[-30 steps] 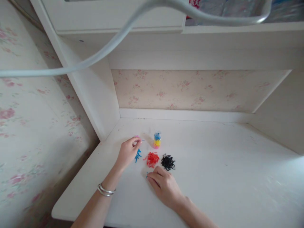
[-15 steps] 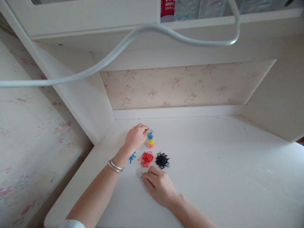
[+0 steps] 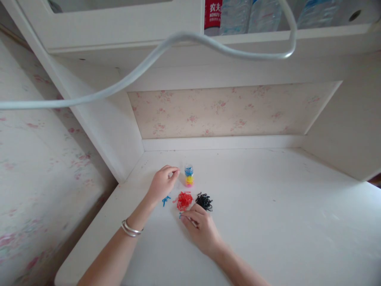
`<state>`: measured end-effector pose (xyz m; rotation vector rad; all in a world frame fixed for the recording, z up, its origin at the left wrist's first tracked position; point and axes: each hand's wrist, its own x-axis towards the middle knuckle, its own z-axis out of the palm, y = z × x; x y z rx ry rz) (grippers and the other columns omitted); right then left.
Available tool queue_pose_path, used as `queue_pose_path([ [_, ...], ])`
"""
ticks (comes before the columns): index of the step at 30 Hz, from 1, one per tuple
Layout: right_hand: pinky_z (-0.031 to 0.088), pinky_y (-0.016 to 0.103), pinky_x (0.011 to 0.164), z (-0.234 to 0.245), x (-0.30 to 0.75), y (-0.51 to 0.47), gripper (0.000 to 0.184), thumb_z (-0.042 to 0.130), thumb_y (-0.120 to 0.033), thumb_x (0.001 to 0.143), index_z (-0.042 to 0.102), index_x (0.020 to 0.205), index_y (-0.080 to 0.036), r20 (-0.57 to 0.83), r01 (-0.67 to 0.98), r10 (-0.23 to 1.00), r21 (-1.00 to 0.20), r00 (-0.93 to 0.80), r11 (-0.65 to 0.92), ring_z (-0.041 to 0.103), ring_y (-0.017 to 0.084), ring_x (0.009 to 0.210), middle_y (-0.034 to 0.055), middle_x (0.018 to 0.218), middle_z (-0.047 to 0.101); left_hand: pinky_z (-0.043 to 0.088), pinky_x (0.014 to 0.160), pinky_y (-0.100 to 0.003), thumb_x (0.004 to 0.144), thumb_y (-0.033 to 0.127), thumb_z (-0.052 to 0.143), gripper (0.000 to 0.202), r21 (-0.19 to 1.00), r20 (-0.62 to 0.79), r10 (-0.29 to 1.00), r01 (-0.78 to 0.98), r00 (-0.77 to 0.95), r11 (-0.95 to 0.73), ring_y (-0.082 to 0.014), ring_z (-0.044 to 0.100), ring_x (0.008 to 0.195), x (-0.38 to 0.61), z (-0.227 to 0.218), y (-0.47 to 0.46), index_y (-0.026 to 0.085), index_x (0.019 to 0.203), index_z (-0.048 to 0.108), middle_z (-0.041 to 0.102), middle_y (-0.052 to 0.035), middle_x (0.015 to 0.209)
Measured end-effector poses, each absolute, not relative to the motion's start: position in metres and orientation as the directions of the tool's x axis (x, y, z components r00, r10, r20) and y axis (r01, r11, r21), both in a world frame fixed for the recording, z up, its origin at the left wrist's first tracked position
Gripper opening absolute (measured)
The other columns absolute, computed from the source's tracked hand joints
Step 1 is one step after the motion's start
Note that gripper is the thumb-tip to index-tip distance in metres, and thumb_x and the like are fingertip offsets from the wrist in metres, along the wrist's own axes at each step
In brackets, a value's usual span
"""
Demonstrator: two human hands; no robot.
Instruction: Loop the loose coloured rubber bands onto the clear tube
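A small clear jar [image 3: 189, 175] stands upright on the white desk, with pink, yellow and blue rubber bands layered inside. To its left, apart from it, is my left hand [image 3: 164, 182], thumb and fingertips pinched together with nothing visible in them. My right hand [image 3: 201, 228] pinches a small blue rubber band [image 3: 180, 215] in front of the piles. Between the hands lies a pile of red rubber bands [image 3: 184, 201]. Just beyond my right hand is a pile of black rubber bands [image 3: 204, 201]. A few blue rubber bands [image 3: 166, 200] lie below my left hand.
A pale cable [image 3: 139, 71] crosses the upper view. Above the desk [image 3: 268, 222] hangs a white shelf unit [image 3: 127, 24] holding plastic bottles [image 3: 264, 16]. White side panels and flowered wallpaper [image 3: 220, 111] enclose the back.
My left hand has drawn back from the jar's mouth, left and toward me. My right hand has shifted slightly away from me, still pinching the blue rubber band. The camera view has tilted slightly.
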<state>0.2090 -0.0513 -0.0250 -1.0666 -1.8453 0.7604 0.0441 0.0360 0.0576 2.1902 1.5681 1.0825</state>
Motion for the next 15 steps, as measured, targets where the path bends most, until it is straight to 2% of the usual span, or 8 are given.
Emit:
queue_pose_path([
  [3,0.038,0.023,0.058,-0.019,0.207,-0.041,0.027,0.052,-0.040,0.085,0.070,0.079,-0.020,0.291,0.278,0.949,-0.907,-0.124,0.315,0.049,0.012,0.065,0.0020,0.072,0.056,0.045,0.064,-0.022,0.088,0.042,0.045,0.033,0.684,0.311,0.928,0.629,0.207,-0.369,-0.0113,0.057,0.068,0.037,0.046,0.016,0.020,0.098,0.067,0.066,-0.0031,0.092],
  [6,0.037,0.024,0.059,-0.009,0.203,-0.029,0.030,0.056,-0.045,0.081,0.069,0.075,-0.019,0.170,0.171,0.985,-0.970,-0.030,0.172,0.046,0.011,0.063,0.0005,0.069,0.054,0.045,0.065,-0.022,0.086,0.044,0.047,0.035,0.764,0.213,0.930,0.543,0.299,-0.350,-0.0127,0.058,0.075,0.034,0.036,0.002,0.020,0.101,0.067,0.065,-0.0048,0.096],
  [11,0.031,0.022,0.049,0.001,0.190,-0.017,0.033,0.061,-0.048,0.075,0.069,0.084,-0.017,-0.003,-0.059,0.997,-0.998,-0.072,-0.007,0.042,0.009,0.055,0.0000,0.067,0.056,0.046,0.067,-0.023,0.086,0.044,0.049,0.036,0.829,0.165,0.920,0.455,0.356,-0.325,-0.0136,0.058,0.079,0.029,0.025,-0.002,0.019,0.105,0.067,0.064,-0.0063,0.096],
  [15,0.027,0.021,0.046,0.002,0.179,-0.013,0.035,0.064,-0.049,0.072,0.068,0.082,-0.016,-0.061,-0.126,0.992,-0.989,-0.106,-0.075,0.038,0.007,0.051,-0.0014,0.061,0.054,0.045,0.065,-0.022,0.086,0.042,0.050,0.032,0.835,0.167,0.919,0.444,0.356,-0.324,-0.0133,0.058,0.077,0.021,0.022,-0.002,0.020,0.100,0.068,0.064,-0.0052,0.091],
])
